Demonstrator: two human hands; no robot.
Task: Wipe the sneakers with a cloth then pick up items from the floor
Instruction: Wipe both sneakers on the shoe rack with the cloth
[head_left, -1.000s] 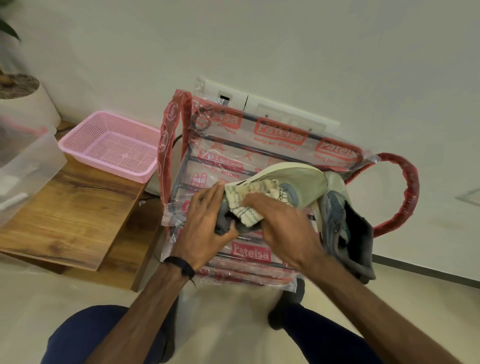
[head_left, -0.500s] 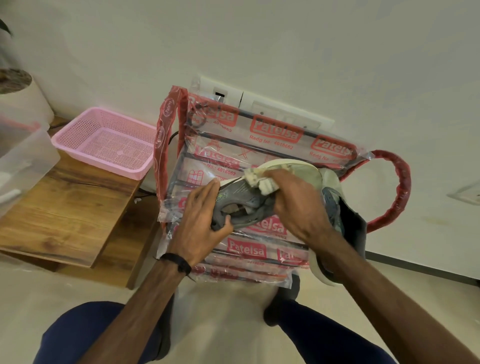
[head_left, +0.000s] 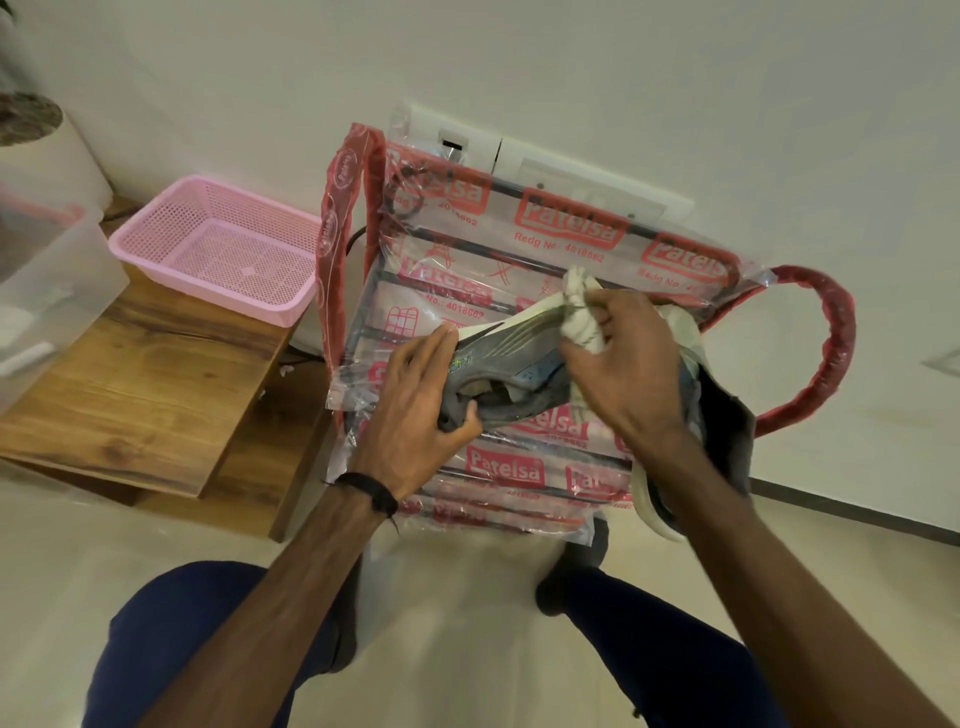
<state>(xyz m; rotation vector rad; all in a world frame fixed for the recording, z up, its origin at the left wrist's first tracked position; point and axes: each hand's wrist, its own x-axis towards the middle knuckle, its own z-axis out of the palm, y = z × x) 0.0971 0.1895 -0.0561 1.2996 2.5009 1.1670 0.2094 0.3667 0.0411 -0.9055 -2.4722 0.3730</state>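
Observation:
A grey sneaker (head_left: 519, 364) with a pale sole lies on its side above a plastic-wrapped rack (head_left: 566, 223). My left hand (head_left: 415, 410) grips it at the heel and collar. My right hand (head_left: 623, 364) holds a bunched whitish cloth (head_left: 582, 312) pressed against the sneaker's toe end and sole. A second grey sneaker (head_left: 722, 436) hangs at the rack's right side, partly hidden behind my right forearm.
A pink mesh basket (head_left: 218, 249) sits on a low wooden table (head_left: 135, 395) to the left, next to a clear plastic box (head_left: 47, 291). A white planter (head_left: 47, 140) stands at far left. White wall sockets (head_left: 587, 171) lie behind the rack. My knees frame a pale floor (head_left: 467, 623).
My right hand has slid the cloth along the sneaker from its heel side toward the toe. The sneaker has rolled so its grey upper faces me. My left hand keeps its grip.

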